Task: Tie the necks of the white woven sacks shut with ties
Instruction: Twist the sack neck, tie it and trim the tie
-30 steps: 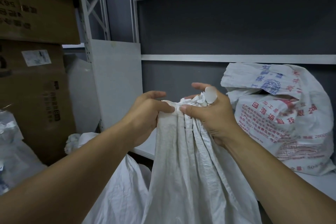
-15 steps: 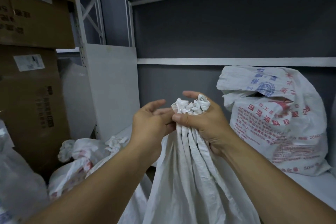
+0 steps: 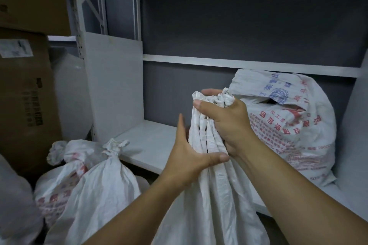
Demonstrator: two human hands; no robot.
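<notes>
A plain white woven sack (image 3: 215, 201) hangs in front of me, its neck gathered into pleats. My right hand (image 3: 229, 123) grips the bunched top of the neck, with crumpled fabric sticking out above the fingers. Lower down, my left hand (image 3: 191, 157) wraps around the gathered neck, thumb across the front. I see no tie in either hand. Two other white sacks (image 3: 95, 181) with knotted necks lie at the lower left.
A printed white sack (image 3: 294, 125) sits on the white shelf (image 3: 151, 145) at the right, against the grey back wall. Cardboard boxes (image 3: 25, 85) are stacked at the left beside the shelf upright. A clear plastic bag (image 3: 14, 209) shows at the far left edge.
My left hand has slid down from the top of the neck to grasp it below my right hand. The view has shifted, bringing the tied sacks at the lower left into sight.
</notes>
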